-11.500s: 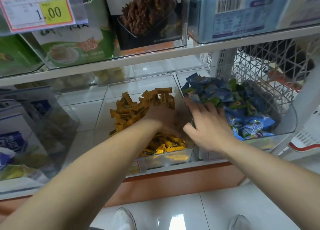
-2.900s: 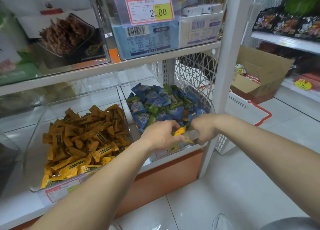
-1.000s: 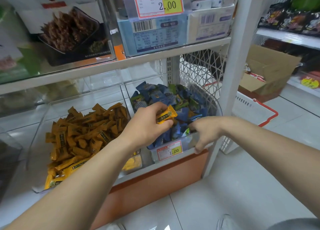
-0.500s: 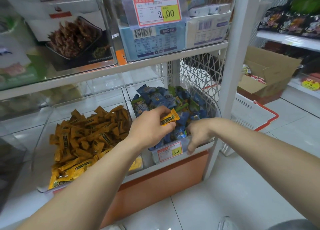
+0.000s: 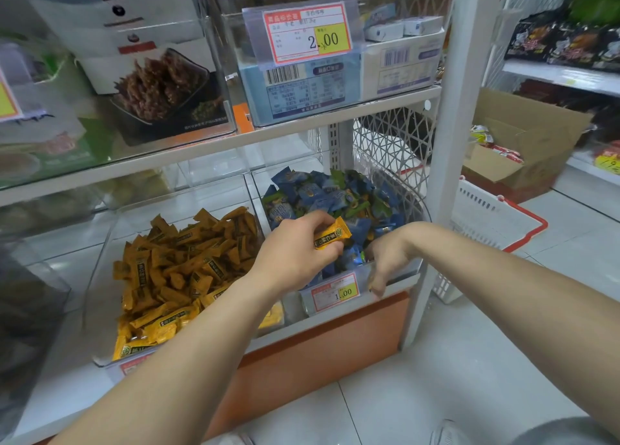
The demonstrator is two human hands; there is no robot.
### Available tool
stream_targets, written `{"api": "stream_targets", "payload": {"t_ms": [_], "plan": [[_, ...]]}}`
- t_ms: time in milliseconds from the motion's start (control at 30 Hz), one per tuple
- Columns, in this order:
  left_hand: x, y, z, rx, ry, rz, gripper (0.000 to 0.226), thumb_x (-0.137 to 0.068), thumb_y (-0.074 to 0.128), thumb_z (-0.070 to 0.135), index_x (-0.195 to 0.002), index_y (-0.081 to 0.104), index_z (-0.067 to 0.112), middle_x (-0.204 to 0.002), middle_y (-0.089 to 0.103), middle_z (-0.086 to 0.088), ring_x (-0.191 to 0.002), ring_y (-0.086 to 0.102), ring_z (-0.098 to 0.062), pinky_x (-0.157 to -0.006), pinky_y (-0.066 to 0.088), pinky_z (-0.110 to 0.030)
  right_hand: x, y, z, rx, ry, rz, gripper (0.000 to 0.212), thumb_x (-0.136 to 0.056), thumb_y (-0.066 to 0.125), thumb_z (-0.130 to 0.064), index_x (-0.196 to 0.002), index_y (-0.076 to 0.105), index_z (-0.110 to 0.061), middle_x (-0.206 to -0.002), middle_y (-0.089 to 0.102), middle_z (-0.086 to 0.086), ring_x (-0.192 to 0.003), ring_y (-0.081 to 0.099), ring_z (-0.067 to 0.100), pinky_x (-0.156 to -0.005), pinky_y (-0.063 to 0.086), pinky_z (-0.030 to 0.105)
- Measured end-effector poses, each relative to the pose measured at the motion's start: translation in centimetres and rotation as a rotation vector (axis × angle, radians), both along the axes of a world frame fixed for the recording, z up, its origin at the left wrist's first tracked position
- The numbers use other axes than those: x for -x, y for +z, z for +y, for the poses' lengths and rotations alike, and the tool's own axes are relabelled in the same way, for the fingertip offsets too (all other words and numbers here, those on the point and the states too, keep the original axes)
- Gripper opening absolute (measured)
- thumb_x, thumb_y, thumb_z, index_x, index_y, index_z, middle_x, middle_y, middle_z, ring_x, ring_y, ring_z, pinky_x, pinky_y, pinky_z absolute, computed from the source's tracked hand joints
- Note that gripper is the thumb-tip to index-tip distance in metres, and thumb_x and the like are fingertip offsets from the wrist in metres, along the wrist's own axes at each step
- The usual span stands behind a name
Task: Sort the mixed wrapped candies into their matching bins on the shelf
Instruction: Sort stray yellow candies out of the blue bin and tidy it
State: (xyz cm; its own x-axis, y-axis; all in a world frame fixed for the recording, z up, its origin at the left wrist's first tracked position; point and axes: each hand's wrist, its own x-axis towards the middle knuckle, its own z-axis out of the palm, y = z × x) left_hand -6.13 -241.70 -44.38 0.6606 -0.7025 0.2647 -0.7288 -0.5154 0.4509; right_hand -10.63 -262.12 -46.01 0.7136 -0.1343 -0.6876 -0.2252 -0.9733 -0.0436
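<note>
Two clear bins stand side by side on the lower shelf. The left bin holds a heap of yellow wrapped candies. The right bin holds blue and green wrapped candies. My left hand hovers over the front of the right bin and pinches one yellow candy between thumb and fingers. My right hand hangs over the right bin's front edge with its fingers pointing down, holding nothing that I can see.
A price tag reading 1.00 hangs on the right bin's front. Above, an upper shelf carries boxed goods behind clear panels. A white shelf post rises right of the bin, with a white basket and a cardboard box on the floor beyond.
My left hand has lifted the yellow candy out of the blue bin and holds it a little higher. My right hand has slid down over the bin's front edge.
</note>
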Motion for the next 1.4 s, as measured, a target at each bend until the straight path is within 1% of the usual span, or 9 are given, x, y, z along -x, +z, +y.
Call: {"api": "stream_targets", "payload": {"t_ms": [300,467,533,700,833,967,1067,1233,1400], "plan": [[-0.1,0.1,0.1,0.035,-0.029,0.017,0.038,-0.085,0.064,0.053,-0.118,0.058,0.035,-0.097,0.059,0.019,-0.088,0.06,-0.006,-0.074,0.051,-0.026,0.0,-0.3,-0.5,-0.095,-0.008,-0.097,0.108,-0.063,0.084,-0.057,-0.151,0.035,-0.015,-0.15,0.045,0.002,-0.134,0.046,0.024,-0.11,0.041,0.038],[-0.4,0.3,0.3,0.074,-0.036,0.044,0.035,-0.085,0.067,0.048,-0.115,0.06,0.032,-0.093,0.06,0.019,-0.083,0.06,-0.002,-0.072,0.048,-0.022,0.9,0.2,-1.1,-0.253,-0.008,-0.234,0.083,-0.075,0.079,-0.052,-0.141,0.047,-0.012,-0.141,0.054,0.004,-0.118,0.055,0.019,-0.096,0.047,0.029],[-0.6,0.4,0.5,0.095,-0.042,0.056,0.032,-0.085,0.068,0.047,-0.112,0.059,0.033,-0.09,0.06,0.02,-0.08,0.058,0.003,-0.068,0.045,-0.017,1.3,0.6,-1.6,-0.325,0.004,-0.244,0.062,-0.08,0.076,-0.051,-0.127,0.058,-0.014,-0.129,0.062,0.006,-0.116,0.06,0.024,-0.098,0.051,0.036],[-0.8,0.7,0.7,0.124,-0.055,0.081,0.028,-0.084,0.069,0.046,-0.107,0.056,0.037,-0.084,0.057,0.028,-0.082,0.056,0.012,-0.069,0.045,-0.012,2.5,1.2,-1.9,-0.48,0.056,-0.341,0.024,-0.084,0.071,-0.053,-0.077,0.063,-0.032,-0.071,0.055,-0.013,-0.065,0.05,0.006,-0.064,0.039,0.023],[-0.7,1.0,0.6,0.14,-0.059,0.104,0.026,-0.084,0.07,0.044,-0.105,0.055,0.038,-0.085,0.058,0.026,-0.083,0.058,0.009,-0.072,0.049,-0.018,3.3,1.6,-1.5,-0.545,0.027,-0.396,0.039,-0.091,0.061,-0.055,-0.099,0.072,-0.018,-0.085,0.063,0.006,-0.076,0.052,0.01,-0.072,0.04,0.029],[-0.6,1.2,0.6,0.15,-0.052,0.136,0.025,-0.084,0.07,0.042,-0.103,0.054,0.039,-0.086,0.061,0.025,-0.084,0.06,0.008,-0.073,0.051,-0.021,3.9,2.1,-1.8,-0.519,0.032,-0.466,0.017,-0.097,0.062,-0.033,-0.097,0.073,-0.02,-0.075,0.062,0.0,-0.067,0.05,0.01,-0.065,0.042,0.033],[-0.7,1.2,0.5,0.175,-0.026,0.148,0.03,-0.084,0.07,0.041,-0.111,0.059,0.032,-0.091,0.063,0.019,-0.085,0.061,0.003,-0.075,0.05,-0.022,4.3,2.6,-2.0,-0.504,-0.057,-0.575,0.006,-0.095,0.065,-0.03,-0.094,0.071,-0.029,-0.074,0.065,-0.016,-0.066,0.058,0.004,-0.064,0.046,0.022],[-0.7,1.6,0.1,0.317,0.057,0.263,0.044,-0.086,0.07,0.038,-0.125,0.059,0.021,-0.104,0.069,0.009,-0.09,0.067,-0.011,-0.078,0.057,-0.033,4.5,4.1,-2.6,-0.566,-0.335,-0.858,0.014,-0.097,0.062,-0.03,-0.106,0.07,-0.023,-0.079,0.069,0.001,-0.056,0.061,0.002,-0.052,0.047,0.017],[0.4,2.5,-1.1,0.666,0.114,0.706,0.023,-0.095,0.065,0.026,-0.112,0.059,0.013,-0.099,0.07,-0.012,-0.059,0.066,-0.018,-0.054,0.057,-0.029,3.7,4.9,0.5,-1.1,-0.75,-1.043,0.009,-0.1,0.058,-0.021,-0.096,0.066,-0.02,-0.083,0.07,0.005,-0.064,0.069,0.012,-0.058,0.054,0.025]]}}
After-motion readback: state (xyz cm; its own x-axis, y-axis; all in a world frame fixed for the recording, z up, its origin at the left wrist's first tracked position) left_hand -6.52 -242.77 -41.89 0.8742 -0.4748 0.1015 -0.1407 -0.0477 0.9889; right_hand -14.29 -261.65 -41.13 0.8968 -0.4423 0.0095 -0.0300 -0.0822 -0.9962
